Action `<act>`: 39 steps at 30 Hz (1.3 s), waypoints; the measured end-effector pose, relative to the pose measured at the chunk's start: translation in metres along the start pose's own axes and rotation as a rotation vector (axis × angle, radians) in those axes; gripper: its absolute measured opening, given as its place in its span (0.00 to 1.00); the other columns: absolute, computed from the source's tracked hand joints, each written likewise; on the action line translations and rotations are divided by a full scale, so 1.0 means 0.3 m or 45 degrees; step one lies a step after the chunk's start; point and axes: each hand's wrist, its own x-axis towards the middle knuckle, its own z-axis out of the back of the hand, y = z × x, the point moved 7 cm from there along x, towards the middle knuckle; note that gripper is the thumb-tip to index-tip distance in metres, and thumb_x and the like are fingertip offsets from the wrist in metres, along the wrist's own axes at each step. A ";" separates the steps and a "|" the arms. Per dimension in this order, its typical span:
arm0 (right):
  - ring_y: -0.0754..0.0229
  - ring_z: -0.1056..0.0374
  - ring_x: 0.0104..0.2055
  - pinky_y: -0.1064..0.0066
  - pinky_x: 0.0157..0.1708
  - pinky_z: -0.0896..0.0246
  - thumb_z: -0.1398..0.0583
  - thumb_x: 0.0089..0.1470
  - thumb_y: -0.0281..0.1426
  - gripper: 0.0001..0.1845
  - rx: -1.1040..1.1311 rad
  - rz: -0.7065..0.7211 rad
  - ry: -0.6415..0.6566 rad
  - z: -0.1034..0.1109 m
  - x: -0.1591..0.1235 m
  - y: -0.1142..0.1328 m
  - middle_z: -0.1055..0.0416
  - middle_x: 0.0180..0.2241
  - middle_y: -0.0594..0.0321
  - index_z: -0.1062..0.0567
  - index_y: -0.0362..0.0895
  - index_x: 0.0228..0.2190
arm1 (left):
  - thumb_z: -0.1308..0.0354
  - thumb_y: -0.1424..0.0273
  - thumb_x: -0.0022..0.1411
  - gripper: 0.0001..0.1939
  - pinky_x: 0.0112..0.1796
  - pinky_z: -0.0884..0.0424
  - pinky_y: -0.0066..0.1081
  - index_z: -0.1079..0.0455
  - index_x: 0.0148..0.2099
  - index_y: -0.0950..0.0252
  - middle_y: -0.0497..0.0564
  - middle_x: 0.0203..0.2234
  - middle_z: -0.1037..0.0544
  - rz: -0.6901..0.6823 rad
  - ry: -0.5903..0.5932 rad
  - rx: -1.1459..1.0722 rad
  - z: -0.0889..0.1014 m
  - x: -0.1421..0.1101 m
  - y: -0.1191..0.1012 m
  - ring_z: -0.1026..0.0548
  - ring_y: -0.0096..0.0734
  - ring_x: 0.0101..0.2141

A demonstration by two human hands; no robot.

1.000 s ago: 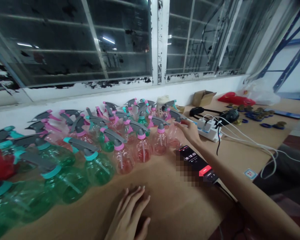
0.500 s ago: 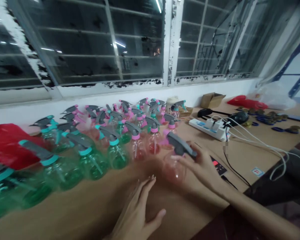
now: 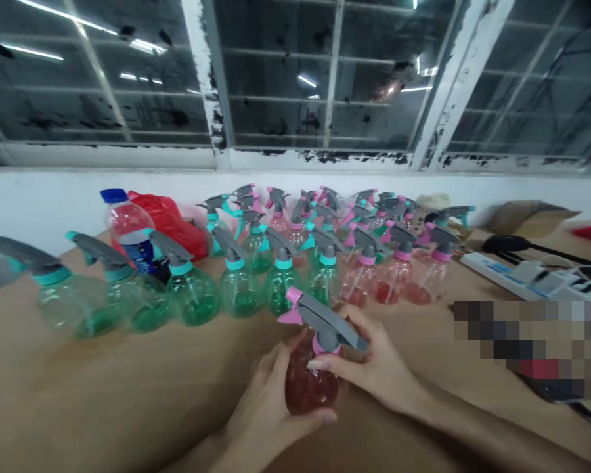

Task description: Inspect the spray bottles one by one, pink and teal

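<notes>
Head view: 2 half-curled hands (image 3: 268, 397) (image 3: 381, 368) clasp 1 pink spray bottle (image 3: 308, 384).

Spray bottle (image 3: 315, 387): rounded, see-through reddish body, pink collar and nozzle, grey trigger head. Neck up, slight lean right, nozzle leftward. Held between left hand (image 3: 266, 399) and right hand (image 3: 383, 369); base partly hidden.

Before you, dark barred windows (image 3: 285, 75) in chipped white frames (image 3: 197, 52) span the top of the view, fluorescent light streaks (image 3: 67, 16) glowing at upper left, above a white wall (image 3: 44, 200) and a brown tabletop (image 3: 142, 387) across the bottom.
</notes>
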 end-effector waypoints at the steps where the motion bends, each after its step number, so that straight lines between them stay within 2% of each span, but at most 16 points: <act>1: 0.59 0.32 0.34 0.66 0.35 0.38 0.30 0.41 0.35 0.17 0.015 0.018 0.039 -0.018 0.010 0.004 0.29 0.31 0.66 0.30 0.47 0.32 | 0.34 0.56 0.54 0.42 0.50 0.37 0.53 0.52 0.64 0.56 0.59 0.56 0.35 0.003 0.009 0.001 0.010 -0.005 0.013 0.35 0.54 0.55; 4: 0.58 0.31 0.39 0.65 0.39 0.36 0.29 0.39 0.31 0.31 0.065 0.081 0.183 -0.065 0.041 0.017 0.29 0.39 0.65 0.33 0.51 0.45 | 0.33 0.51 0.49 0.46 0.50 0.38 0.55 0.51 0.64 0.56 0.58 0.55 0.35 -0.034 0.029 0.032 0.028 -0.007 0.034 0.36 0.56 0.54; 6: 0.57 0.31 0.41 0.65 0.41 0.35 0.30 0.39 0.28 0.34 0.114 0.133 0.266 -0.091 0.064 0.031 0.29 0.42 0.64 0.35 0.53 0.48 | 0.32 0.49 0.47 0.48 0.50 0.38 0.54 0.50 0.64 0.57 0.58 0.54 0.33 -0.068 0.045 0.042 0.033 0.001 0.036 0.35 0.56 0.53; 10: 0.56 0.31 0.48 0.63 0.47 0.35 0.34 0.44 0.26 0.27 0.253 0.120 0.357 -0.136 0.103 0.040 0.30 0.47 0.62 0.32 0.51 0.47 | 0.33 0.48 0.46 0.47 0.49 0.37 0.51 0.46 0.63 0.60 0.58 0.52 0.32 -0.132 0.059 0.069 0.042 0.025 0.027 0.33 0.54 0.52; 15: 0.57 0.29 0.46 0.68 0.41 0.31 0.38 0.49 0.26 0.17 0.218 0.084 0.233 -0.141 0.130 0.031 0.27 0.43 0.63 0.30 0.49 0.43 | 0.37 0.43 0.48 0.48 0.50 0.38 0.52 0.46 0.63 0.60 0.59 0.52 0.32 -0.222 0.099 0.272 0.059 0.037 0.053 0.33 0.55 0.51; 19: 0.58 0.28 0.43 0.67 0.44 0.33 0.38 0.51 0.30 0.15 0.163 0.081 0.182 -0.132 0.139 0.017 0.26 0.42 0.64 0.30 0.49 0.42 | 0.44 0.38 0.50 0.49 0.54 0.49 0.59 0.46 0.63 0.66 0.63 0.57 0.36 -0.261 0.178 0.490 0.048 0.037 0.092 0.40 0.60 0.56; 24: 0.61 0.29 0.29 0.67 0.32 0.33 0.40 0.52 0.31 0.11 -0.003 0.126 0.129 -0.120 0.146 0.007 0.25 0.33 0.66 0.29 0.48 0.40 | 0.49 0.35 0.50 0.53 0.58 0.63 0.59 0.52 0.66 0.68 0.63 0.60 0.41 -0.270 0.223 0.570 0.026 0.034 0.116 0.45 0.57 0.60; 26: 0.60 0.28 0.32 0.67 0.33 0.33 0.40 0.52 0.31 0.10 -0.038 0.188 0.100 -0.115 0.146 0.019 0.25 0.33 0.64 0.28 0.47 0.39 | 0.48 0.36 0.50 0.53 0.58 0.63 0.57 0.51 0.66 0.67 0.62 0.62 0.43 -0.265 0.241 0.597 0.022 0.031 0.120 0.48 0.56 0.61; 29: 0.56 0.28 0.39 0.66 0.35 0.34 0.40 0.53 0.34 0.04 -0.075 0.243 0.078 -0.107 0.143 0.036 0.27 0.29 0.63 0.27 0.46 0.31 | 0.48 0.36 0.51 0.52 0.59 0.62 0.55 0.51 0.67 0.67 0.62 0.63 0.46 -0.242 0.267 0.617 0.022 0.029 0.126 0.51 0.55 0.62; 31: 0.55 0.28 0.39 0.67 0.34 0.35 0.41 0.54 0.34 0.08 -0.088 0.236 0.080 -0.104 0.142 0.038 0.30 0.24 0.64 0.29 0.46 0.25 | 0.48 0.37 0.52 0.52 0.59 0.61 0.55 0.52 0.67 0.67 0.61 0.63 0.47 -0.220 0.288 0.615 0.023 0.029 0.131 0.51 0.55 0.62; 33: 0.58 0.28 0.35 0.69 0.32 0.35 0.41 0.54 0.34 0.10 -0.092 0.240 0.084 -0.100 0.142 0.038 0.33 0.22 0.67 0.31 0.47 0.23 | 0.48 0.37 0.52 0.51 0.59 0.60 0.55 0.52 0.67 0.66 0.61 0.63 0.47 -0.209 0.302 0.605 0.025 0.029 0.133 0.50 0.55 0.62; 35: 0.61 0.28 0.31 0.70 0.30 0.35 0.41 0.54 0.33 0.07 -0.067 0.261 0.102 -0.100 0.142 0.037 0.30 0.24 0.68 0.30 0.47 0.25 | 0.46 0.38 0.52 0.51 0.59 0.58 0.55 0.51 0.67 0.66 0.61 0.63 0.46 -0.205 0.310 0.599 0.030 0.030 0.132 0.49 0.55 0.61; 37: 0.62 0.28 0.31 0.69 0.32 0.33 0.40 0.54 0.32 0.03 -0.019 0.273 0.119 -0.100 0.142 0.033 0.26 0.30 0.66 0.27 0.48 0.33 | 0.46 0.39 0.52 0.50 0.58 0.55 0.54 0.50 0.66 0.67 0.62 0.62 0.44 -0.204 0.321 0.605 0.035 0.031 0.129 0.48 0.56 0.61; 39: 0.61 0.27 0.35 0.68 0.37 0.32 0.40 0.53 0.31 0.09 0.022 0.280 0.125 -0.099 0.141 0.028 0.25 0.35 0.64 0.26 0.48 0.38 | 0.45 0.40 0.53 0.49 0.58 0.52 0.54 0.48 0.66 0.67 0.61 0.61 0.42 -0.204 0.333 0.625 0.039 0.032 0.128 0.46 0.56 0.60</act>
